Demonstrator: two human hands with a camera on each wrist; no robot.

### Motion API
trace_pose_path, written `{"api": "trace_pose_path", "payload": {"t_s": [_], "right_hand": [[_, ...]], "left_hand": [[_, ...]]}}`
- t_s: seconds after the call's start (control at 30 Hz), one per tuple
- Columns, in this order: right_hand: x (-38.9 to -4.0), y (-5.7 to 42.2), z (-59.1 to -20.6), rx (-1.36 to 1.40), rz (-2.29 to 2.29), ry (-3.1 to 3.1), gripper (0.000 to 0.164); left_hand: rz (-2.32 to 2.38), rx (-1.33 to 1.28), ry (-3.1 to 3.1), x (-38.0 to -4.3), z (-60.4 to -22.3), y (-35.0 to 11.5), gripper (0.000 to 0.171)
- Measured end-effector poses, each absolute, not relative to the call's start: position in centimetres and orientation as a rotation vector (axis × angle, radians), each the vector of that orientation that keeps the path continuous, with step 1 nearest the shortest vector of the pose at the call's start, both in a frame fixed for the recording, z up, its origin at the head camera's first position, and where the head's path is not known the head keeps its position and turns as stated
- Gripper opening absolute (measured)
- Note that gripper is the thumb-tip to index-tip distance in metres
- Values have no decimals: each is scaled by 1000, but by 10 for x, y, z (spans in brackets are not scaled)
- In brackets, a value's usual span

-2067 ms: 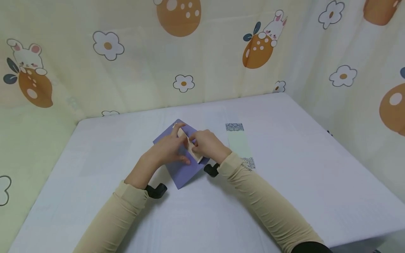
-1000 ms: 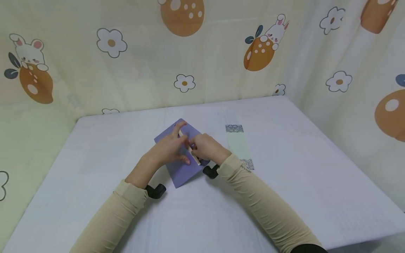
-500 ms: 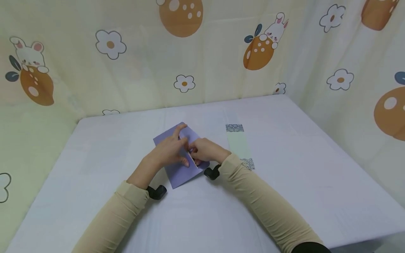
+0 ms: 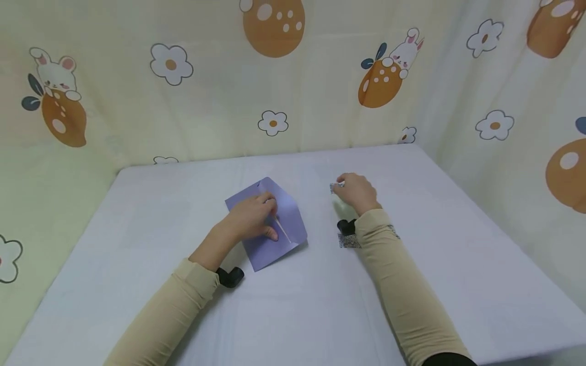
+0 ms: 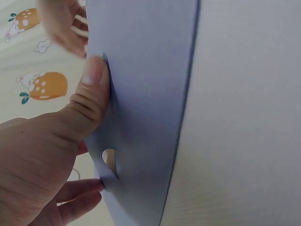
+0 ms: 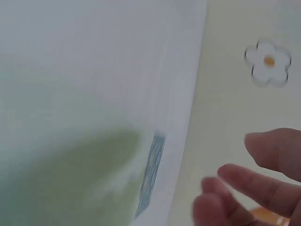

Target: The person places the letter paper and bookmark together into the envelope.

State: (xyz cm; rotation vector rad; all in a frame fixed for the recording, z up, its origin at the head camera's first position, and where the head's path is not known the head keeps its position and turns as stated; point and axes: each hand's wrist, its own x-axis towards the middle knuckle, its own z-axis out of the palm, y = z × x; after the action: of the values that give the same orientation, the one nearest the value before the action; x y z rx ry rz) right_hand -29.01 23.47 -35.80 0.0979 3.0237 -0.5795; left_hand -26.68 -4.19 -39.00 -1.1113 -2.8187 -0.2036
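Note:
My left hand (image 4: 249, 217) grips a purple envelope (image 4: 270, 254) at its slanted opening, with the flap spread to the right. In the left wrist view the thumb (image 5: 94, 89) presses on the panel's edge and fingers curl behind it. A bit of a beige insert (image 5: 111, 162) shows through a small notch; most of it is hidden inside. My right hand (image 4: 358, 194) hovers at the far end of a pale green strip of card (image 4: 343, 209) with lace-patterned ends. In the right wrist view its fingers (image 6: 254, 186) are parted and hold nothing.
A white cloth (image 4: 183, 218) covers the table. A patterned curtain (image 4: 210, 117) stands behind and at the sides. Each wrist carries a black camera mount, the right one (image 4: 346, 226) over the green card.
The beige insert has slid down into the envelope and nearly vanished. My right hand has let go and moved right to the green card. My left hand stays on the envelope.

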Motion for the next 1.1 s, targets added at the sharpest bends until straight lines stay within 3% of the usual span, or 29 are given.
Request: {"api": "trace_pose_path", "payload": {"t_s": [0.17, 0.37, 1.1], "right_hand": [[-288, 265, -363, 227, -418, 2922, 60], [-289, 268, -373, 282, -322, 2897, 74], [-291, 261, -383, 294, -341, 2880, 63]], "left_hand": [[-176, -1091, -2833, -267, -391, -41, 56], [-181, -1103, -2822, -268, -394, -41, 56], [-157, -1107, -2859, -267, -397, -35, 54]]}}
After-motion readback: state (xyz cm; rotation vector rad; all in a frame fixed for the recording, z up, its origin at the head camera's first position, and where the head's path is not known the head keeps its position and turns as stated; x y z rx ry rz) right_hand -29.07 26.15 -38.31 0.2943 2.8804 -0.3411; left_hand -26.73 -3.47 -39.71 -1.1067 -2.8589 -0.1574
